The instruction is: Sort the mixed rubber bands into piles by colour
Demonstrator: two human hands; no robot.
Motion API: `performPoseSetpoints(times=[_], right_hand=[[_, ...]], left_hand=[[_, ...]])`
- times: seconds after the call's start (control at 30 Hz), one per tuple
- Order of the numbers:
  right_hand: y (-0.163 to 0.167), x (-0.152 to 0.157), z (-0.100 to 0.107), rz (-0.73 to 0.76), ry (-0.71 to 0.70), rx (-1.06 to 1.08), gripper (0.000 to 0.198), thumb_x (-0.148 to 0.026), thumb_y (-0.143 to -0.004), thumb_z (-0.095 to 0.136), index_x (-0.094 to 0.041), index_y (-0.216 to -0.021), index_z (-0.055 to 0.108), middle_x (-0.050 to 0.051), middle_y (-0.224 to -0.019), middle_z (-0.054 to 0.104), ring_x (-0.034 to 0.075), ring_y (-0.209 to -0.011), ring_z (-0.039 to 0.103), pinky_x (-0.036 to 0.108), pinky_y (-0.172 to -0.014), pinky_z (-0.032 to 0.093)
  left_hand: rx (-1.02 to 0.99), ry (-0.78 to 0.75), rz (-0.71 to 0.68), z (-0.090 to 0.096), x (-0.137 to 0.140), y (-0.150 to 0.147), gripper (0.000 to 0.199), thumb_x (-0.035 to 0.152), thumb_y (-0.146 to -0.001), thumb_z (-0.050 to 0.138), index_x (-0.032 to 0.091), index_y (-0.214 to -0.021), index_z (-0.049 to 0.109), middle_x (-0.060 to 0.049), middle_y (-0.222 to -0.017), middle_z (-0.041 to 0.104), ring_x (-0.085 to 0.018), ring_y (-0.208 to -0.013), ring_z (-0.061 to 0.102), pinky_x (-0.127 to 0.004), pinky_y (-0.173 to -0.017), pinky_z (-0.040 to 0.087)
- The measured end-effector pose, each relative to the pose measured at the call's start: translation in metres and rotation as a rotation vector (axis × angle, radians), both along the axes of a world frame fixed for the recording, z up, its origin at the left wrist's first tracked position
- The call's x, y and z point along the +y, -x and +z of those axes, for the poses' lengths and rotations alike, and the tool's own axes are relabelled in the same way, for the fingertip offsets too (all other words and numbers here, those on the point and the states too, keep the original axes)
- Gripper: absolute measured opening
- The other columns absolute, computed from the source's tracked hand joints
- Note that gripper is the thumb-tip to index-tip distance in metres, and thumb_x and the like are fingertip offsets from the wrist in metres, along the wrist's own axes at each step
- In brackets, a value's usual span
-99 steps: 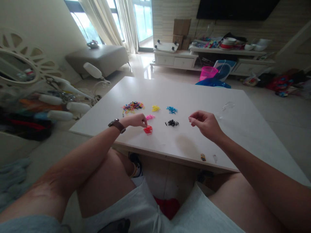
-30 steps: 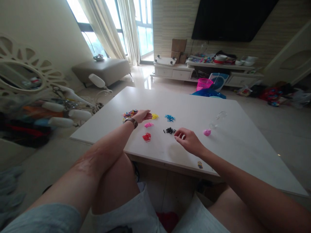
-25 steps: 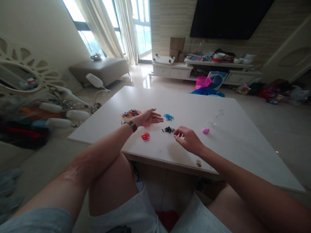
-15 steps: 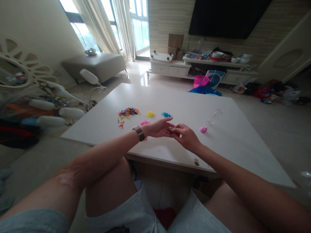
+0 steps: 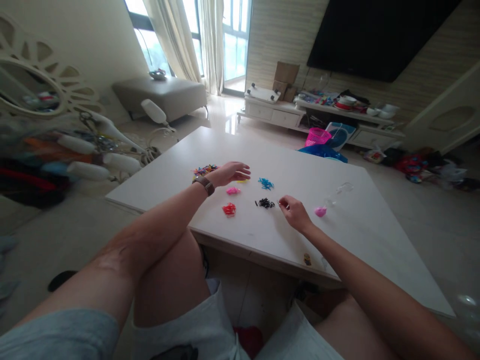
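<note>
My left hand, with a brown-strapped watch on the wrist, reaches over the table with its fingers stretched out. Beneath it, a pile of small yellow pieces is mostly hidden. The mixed multicoloured pile lies just behind that wrist, partly covered. Pinched fingertips of my right hand are beside a pile of small black pieces; what they hold is too small to make out. Separate piles of blue pieces, pink pieces and red pieces lie around the hands.
The white table also bears a pink item with clear plastic parts behind it, and a small yellow figure sticker at the near edge. Beyond stand a pink basket and a TV cabinet. A white lamp arm is at the left.
My hands have come apart: the left has moved left and away over the yellow pile, the right down beside the black pile. The black and red piles are now uncovered. The view has shifted.
</note>
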State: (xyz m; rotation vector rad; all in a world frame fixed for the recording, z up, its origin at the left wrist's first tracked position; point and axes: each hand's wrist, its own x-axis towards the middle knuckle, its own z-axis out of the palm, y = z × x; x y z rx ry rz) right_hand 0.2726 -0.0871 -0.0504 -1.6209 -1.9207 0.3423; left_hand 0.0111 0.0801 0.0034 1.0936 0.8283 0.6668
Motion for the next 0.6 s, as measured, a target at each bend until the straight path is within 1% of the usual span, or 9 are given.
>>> performPoseSetpoints(times=[0.07, 0.13, 0.2, 0.27, 0.33, 0.4, 0.5, 0.53, 0.6], right_hand=[[0.0, 0.004, -0.006, -0.01, 0.015, -0.001, 0.009, -0.024, -0.089, 0.052, -0.02, -0.087, 0.06, 0.004, -0.08, 0.065, 0.018, -0.072, 0.059, 0.032, -0.07, 0.046], [0.003, 0.011, -0.01, -0.007, 0.023, -0.004, 0.009, -0.025, -0.089, 0.052, -0.02, -0.087, 0.06, 0.004, -0.08, 0.065, 0.018, -0.072, 0.059, 0.032, -0.07, 0.046], [0.008, 0.019, -0.011, -0.008, 0.029, -0.01, 0.009, -0.027, -0.089, 0.052, -0.021, -0.088, 0.059, 0.004, -0.08, 0.065, 0.019, -0.071, 0.06, 0.031, -0.07, 0.046], [0.013, 0.03, -0.008, -0.001, 0.049, -0.054, 0.01, -0.029, -0.089, 0.054, -0.021, -0.086, 0.059, 0.003, -0.077, 0.065, 0.019, -0.069, 0.059, 0.031, -0.068, 0.044], [0.017, 0.042, -0.001, 0.029, 0.071, -0.148, 0.016, -0.031, -0.089, 0.054, -0.021, -0.079, 0.058, 0.003, -0.072, 0.063, 0.018, -0.064, 0.056, 0.03, -0.064, 0.04], [0.023, 0.054, 0.007, 0.044, 0.012, -0.214, 0.023, -0.032, -0.091, 0.052, -0.021, -0.072, 0.056, 0.003, -0.069, 0.062, 0.018, -0.061, 0.053, 0.03, -0.062, 0.037], [0.041, 0.071, 0.013, -0.013, -0.155, -0.141, 0.016, -0.028, -0.09, 0.053, -0.02, -0.077, 0.058, 0.003, -0.073, 0.062, 0.017, -0.062, 0.054, 0.03, -0.064, 0.038], [0.049, 0.075, 0.012, -0.029, -0.21, -0.096, 0.013, -0.027, -0.089, 0.054, -0.02, -0.08, 0.059, 0.003, -0.075, 0.062, 0.016, -0.062, 0.054, 0.029, -0.064, 0.039], [0.069, 0.08, 0.004, -0.002, -0.297, -0.023, 0.01, -0.023, -0.09, 0.053, -0.02, -0.086, 0.061, 0.003, -0.079, 0.063, 0.016, -0.062, 0.055, 0.029, -0.066, 0.041]], left_hand=[[0.069, -0.086, 0.182, 0.004, 0.02, 0.033, 0.013, 0.02, -0.081, 0.065, 0.011, -0.09, 0.068, -0.013, -0.093, 0.072, -0.02, -0.081, 0.072, -0.029, -0.077, 0.055], [0.189, -0.135, 0.354, 0.003, 0.033, 0.069, 0.009, 0.019, -0.078, 0.066, 0.012, -0.084, 0.067, -0.01, -0.086, 0.07, -0.016, -0.071, 0.069, -0.027, -0.069, 0.053], [0.302, -0.176, 0.475, -0.002, 0.041, 0.102, 0.01, 0.02, -0.075, 0.07, 0.013, -0.081, 0.066, -0.008, -0.083, 0.069, -0.013, -0.065, 0.065, -0.026, -0.064, 0.05], [0.388, -0.172, 0.544, -0.01, 0.042, 0.129, 0.014, 0.023, -0.072, 0.073, 0.014, -0.08, 0.065, -0.007, -0.08, 0.069, -0.013, -0.064, 0.064, -0.025, -0.061, 0.048], [0.477, -0.173, 0.54, -0.019, 0.039, 0.151, 0.018, 0.023, -0.067, 0.077, 0.014, -0.078, 0.066, -0.006, -0.077, 0.068, -0.013, -0.065, 0.063, -0.023, -0.06, 0.047], [0.569, -0.198, 0.474, -0.028, 0.033, 0.168, 0.021, 0.023, -0.061, 0.08, 0.014, -0.076, 0.068, -0.006, -0.072, 0.068, -0.014, -0.065, 0.062, -0.023, -0.058, 0.045], [0.664, -0.247, 0.342, -0.04, 0.023, 0.187, 0.028, 0.027, -0.055, 0.084, 0.013, -0.077, 0.072, -0.006, -0.07, 0.068, -0.014, -0.064, 0.06, -0.023, -0.055, 0.043], [0.685, -0.258, 0.306, -0.043, 0.02, 0.191, 0.032, 0.028, -0.053, 0.085, 0.013, -0.079, 0.073, -0.006, -0.071, 0.069, -0.014, -0.063, 0.059, -0.023, -0.055, 0.043], [0.729, -0.276, 0.254, -0.047, 0.015, 0.196, 0.04, 0.032, -0.052, 0.085, 0.013, -0.086, 0.075, -0.006, -0.077, 0.071, -0.013, -0.063, 0.059, -0.023, -0.055, 0.043]])
